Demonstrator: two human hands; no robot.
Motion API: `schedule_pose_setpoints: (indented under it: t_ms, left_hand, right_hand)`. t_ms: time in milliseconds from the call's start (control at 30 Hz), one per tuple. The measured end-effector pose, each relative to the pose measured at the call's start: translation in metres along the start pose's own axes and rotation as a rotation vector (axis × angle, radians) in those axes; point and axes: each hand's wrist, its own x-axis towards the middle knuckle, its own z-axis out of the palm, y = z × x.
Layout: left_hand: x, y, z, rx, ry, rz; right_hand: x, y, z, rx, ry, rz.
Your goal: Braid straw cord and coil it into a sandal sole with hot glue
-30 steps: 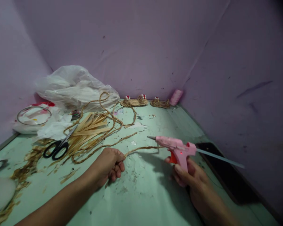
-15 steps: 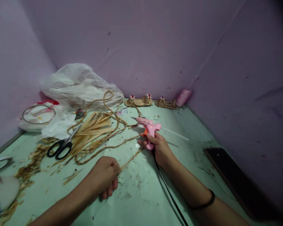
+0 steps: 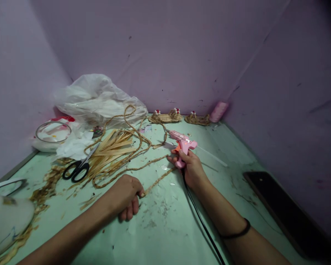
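My left hand (image 3: pixel 129 197) is closed, pinching the end of a braided straw cord (image 3: pixel 158 181) between thumb and fingers. From there the cord runs up to my right hand (image 3: pixel 191 167), then loops back over the table to the left. My right hand is wrapped round the handle of a pink glue gun (image 3: pixel 184 144) with an orange trigger. The gun's nozzle points left, and a clear glue stick (image 3: pixel 212 156) sticks out of its back. A black power cable (image 3: pixel 200 217) hangs from the handle toward me.
Black-handled scissors (image 3: pixel 78 170) lie beside flat straw strips (image 3: pixel 110 151). Behind are a white plastic bag (image 3: pixel 99 99), small woven slippers (image 3: pixel 165 117) with beads, and a pink spool (image 3: pixel 219 112). A dark phone (image 3: pixel 281 209) lies at right, a white container (image 3: pixel 11 224) at lower left.
My right hand has shifted slightly up and right in view with the glue gun. The left hand still grips the cord, and the whole view has turned a little.
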Motion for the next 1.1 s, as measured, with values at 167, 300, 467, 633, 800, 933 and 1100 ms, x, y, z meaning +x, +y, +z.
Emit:
schedule_pose_setpoints:
  t_ms: [167, 300, 467, 633, 800, 933, 1100]
  left_hand:
    - [-0.005, 0.002, 0.009, 0.401, 0.307, 0.247]
    - [-0.001, -0.003, 0.016, 0.55, 0.416, 0.317]
    - [0.001, -0.006, 0.016, 0.386, 0.249, 0.363]
    - [-0.001, -0.005, 0.012, 0.215, 0.058, 0.342]
    - [0.001, -0.007, 0.006, 0.214, 0.04, 0.262]
    - [-0.002, -0.006, -0.004, 0.36, 0.173, 0.328]
    - [-0.005, 0.005, 0.001, 0.502, 0.371, 0.418]
  right_hand:
    - [0.0, 0.001, 0.0, 0.011, 0.005, -0.006]
    - [0.0, 0.002, 0.0, 0.034, 0.005, -0.007]
    - [0.001, 0.002, -0.001, 0.066, 0.012, -0.015]
    - [0.002, 0.001, -0.003, 0.1, 0.023, -0.027]
    - [0.002, 0.004, 0.0, 0.073, 0.03, -0.059]
    - [-0.008, -0.017, 0.001, 0.032, 0.038, -0.087]
    - [-0.043, -0.06, -0.015, -0.051, 0.052, -0.242]
